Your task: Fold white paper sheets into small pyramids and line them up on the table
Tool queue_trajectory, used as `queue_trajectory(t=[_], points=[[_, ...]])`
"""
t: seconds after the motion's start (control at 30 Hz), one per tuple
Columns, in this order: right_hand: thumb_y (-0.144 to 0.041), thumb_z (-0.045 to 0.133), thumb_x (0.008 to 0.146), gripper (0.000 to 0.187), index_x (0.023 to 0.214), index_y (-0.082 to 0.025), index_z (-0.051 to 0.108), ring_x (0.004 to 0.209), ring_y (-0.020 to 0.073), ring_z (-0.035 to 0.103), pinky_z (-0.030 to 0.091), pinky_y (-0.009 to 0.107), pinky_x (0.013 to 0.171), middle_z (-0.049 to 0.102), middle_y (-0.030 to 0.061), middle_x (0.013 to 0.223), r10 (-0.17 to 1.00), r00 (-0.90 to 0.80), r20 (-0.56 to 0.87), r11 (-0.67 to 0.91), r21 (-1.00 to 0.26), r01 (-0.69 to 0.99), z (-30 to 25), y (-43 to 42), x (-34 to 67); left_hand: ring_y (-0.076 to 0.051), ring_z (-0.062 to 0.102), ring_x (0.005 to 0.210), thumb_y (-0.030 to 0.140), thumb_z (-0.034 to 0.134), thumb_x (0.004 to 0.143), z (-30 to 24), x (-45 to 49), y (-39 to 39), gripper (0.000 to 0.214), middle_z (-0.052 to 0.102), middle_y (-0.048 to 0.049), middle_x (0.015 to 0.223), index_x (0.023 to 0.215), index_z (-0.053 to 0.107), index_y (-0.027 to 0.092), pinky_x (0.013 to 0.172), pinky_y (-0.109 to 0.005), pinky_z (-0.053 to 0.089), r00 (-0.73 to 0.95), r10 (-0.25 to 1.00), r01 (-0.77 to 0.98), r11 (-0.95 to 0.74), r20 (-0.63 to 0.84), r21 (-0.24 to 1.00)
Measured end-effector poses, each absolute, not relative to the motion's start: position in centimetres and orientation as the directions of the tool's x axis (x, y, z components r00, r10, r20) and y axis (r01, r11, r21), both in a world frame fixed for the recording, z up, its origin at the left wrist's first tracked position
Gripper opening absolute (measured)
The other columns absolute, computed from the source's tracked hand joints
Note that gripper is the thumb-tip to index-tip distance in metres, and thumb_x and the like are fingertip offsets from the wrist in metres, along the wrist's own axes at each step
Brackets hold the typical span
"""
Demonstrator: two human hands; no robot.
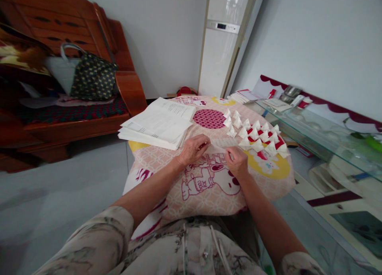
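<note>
Between my two hands a sheet of thin white paper (223,143) with faint print is held above the cloth-covered table. My left hand (194,148) pinches its left end, fingers closed. At the other end, my right hand (236,160) is curled shut on the paper's near right corner. Just beyond my right hand stand several small folded paper pyramids (258,135) in loose rows. To the left of my left hand lies a thick stack of printed paper sheets (159,123), slightly fanned.
A pink patterned cloth (167,187) covers the round table. Along the right runs a glass-topped cabinet (325,131) holding metal bowls (291,92). A wooden bench (125,88) with bags (92,76) stands at the left, and a tall white air conditioner (217,56) behind.
</note>
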State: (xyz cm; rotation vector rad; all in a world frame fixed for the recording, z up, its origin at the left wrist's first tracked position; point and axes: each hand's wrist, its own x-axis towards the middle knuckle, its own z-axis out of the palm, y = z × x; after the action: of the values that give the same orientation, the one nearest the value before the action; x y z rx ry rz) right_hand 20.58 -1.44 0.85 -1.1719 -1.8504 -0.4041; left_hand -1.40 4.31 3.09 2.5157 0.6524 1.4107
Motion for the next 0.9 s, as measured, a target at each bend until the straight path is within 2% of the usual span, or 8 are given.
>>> queue_trajectory(t=[0.13, 0.2, 0.27, 0.4, 0.47, 0.57, 0.73, 0.9], points=[[-0.016, 0.050, 0.084, 0.016, 0.077, -0.019, 0.065, 0.063, 0.0171, 0.056, 0.044, 0.028, 0.062, 0.064, 0.0035, 0.068, 0.614, 0.025, 0.789, 0.375, -0.320, 0.870, 0.5, -1.1, 21.5, -0.015, 0.059, 0.077, 0.018, 0.047, 0.097, 3.1, -1.6, 4.3, 0.014, 0.063, -0.0046, 0.081, 0.090, 0.059, 0.016, 0.072, -0.026, 0.047, 0.368, 0.442, 0.324, -0.885, 0.818, 0.333], [-0.021, 0.050, 0.088, 0.018, 0.078, -0.018, 0.066, 0.060, 0.0167, 0.056, 0.044, 0.028, 0.060, 0.065, 0.0034, 0.067, 0.636, 0.088, 0.766, 0.353, -0.391, 0.850, 0.6, -1.1, 21.6, -0.015, 0.059, 0.080, 0.019, 0.045, 0.099, 3.1, -1.7, 4.0, 0.018, 0.065, -0.0061, 0.084, 0.089, 0.060, 0.016, 0.073, -0.027, 0.048, 0.400, 0.389, 0.341, -0.904, 0.830, 0.259], [-0.027, 0.050, 0.092, 0.023, 0.079, -0.018, 0.067, 0.060, 0.0167, 0.057, 0.045, 0.028, 0.060, 0.065, 0.0037, 0.066, 0.656, 0.115, 0.746, 0.344, -0.432, 0.834, 0.7, -1.2, 21.6, -0.016, 0.059, 0.080, 0.022, 0.045, 0.100, 3.0, -1.8, 3.5, 0.022, 0.066, -0.0066, 0.085, 0.086, 0.062, 0.016, 0.072, -0.027, 0.047, 0.529, 0.310, 0.345, -0.929, 0.790, 0.134], [-0.027, 0.051, 0.091, 0.022, 0.083, -0.017, 0.069, 0.065, 0.0187, 0.060, 0.048, 0.030, 0.064, 0.068, 0.0063, 0.072, 0.697, 0.069, 0.714, 0.347, -0.420, 0.839, 0.6, -1.2, 21.4, -0.017, 0.059, 0.077, 0.026, 0.048, 0.101, 2.4, -1.7, 1.9, 0.030, 0.065, -0.0056, 0.078, 0.077, 0.062, 0.016, 0.072, -0.029, 0.047, 0.806, 0.211, 0.295, -0.953, 0.553, -0.065], [-0.022, 0.052, 0.088, 0.019, 0.086, -0.017, 0.070, 0.071, 0.0206, 0.063, 0.050, 0.032, 0.068, 0.070, 0.0081, 0.077, 0.718, 0.007, 0.696, 0.371, -0.391, 0.842, 0.3, -1.1, 21.3, -0.018, 0.062, 0.083, 0.027, 0.050, 0.100, 2.0, -1.6, 1.1, 0.027, 0.067, -0.0061, 0.081, 0.079, 0.063, 0.016, 0.078, -0.030, 0.049, 0.869, 0.196, 0.251, -0.966, 0.455, -0.063], [-0.018, 0.050, 0.088, 0.022, 0.094, -0.017, 0.071, 0.083, 0.0243, 0.065, 0.053, 0.036, 0.078, 0.072, 0.0114, 0.087, 0.744, -0.089, 0.663, 0.420, -0.359, 0.833, -0.3, -0.9, 21.2, -0.019, 0.065, 0.096, 0.029, 0.051, 0.100, 1.4, -1.5, 0.3, 0.021, 0.070, -0.0079, 0.093, 0.093, 0.067, 0.016, 0.088, -0.030, 0.050, 0.890, 0.241, 0.250, -0.968, 0.387, 0.027], [-0.016, 0.047, 0.089, 0.036, 0.119, -0.016, 0.068, 0.104, 0.0281, 0.064, 0.052, 0.044, 0.094, 0.072, 0.0155, 0.111, 0.786, -0.238, 0.571, 0.498, -0.355, 0.791, -1.1, -0.6, 20.6, -0.021, 0.066, 0.106, 0.028, 0.048, 0.101, 1.3, -1.6, -0.8, 0.024, 0.071, -0.0107, 0.108, 0.107, 0.066, 0.015, 0.095, -0.034, 0.052, 0.883, 0.301, 0.286, -0.953, 0.360, 0.097], [-0.015, 0.043, 0.091, 0.042, 0.127, -0.015, 0.065, 0.107, 0.0288, 0.063, 0.051, 0.046, 0.096, 0.071, 0.0164, 0.114, 0.810, -0.283, 0.513, 0.505, -0.364, 0.783, -1.0, -0.3, 20.5, -0.024, 0.064, 0.116, 0.024, 0.049, 0.100, 0.9, -1.4, -1.7, 0.026, 0.069, -0.0129, 0.122, 0.118, 0.064, 0.013, 0.103, -0.037, 0.051, 0.853, 0.328, 0.327, -0.942, 0.405, 0.073]])
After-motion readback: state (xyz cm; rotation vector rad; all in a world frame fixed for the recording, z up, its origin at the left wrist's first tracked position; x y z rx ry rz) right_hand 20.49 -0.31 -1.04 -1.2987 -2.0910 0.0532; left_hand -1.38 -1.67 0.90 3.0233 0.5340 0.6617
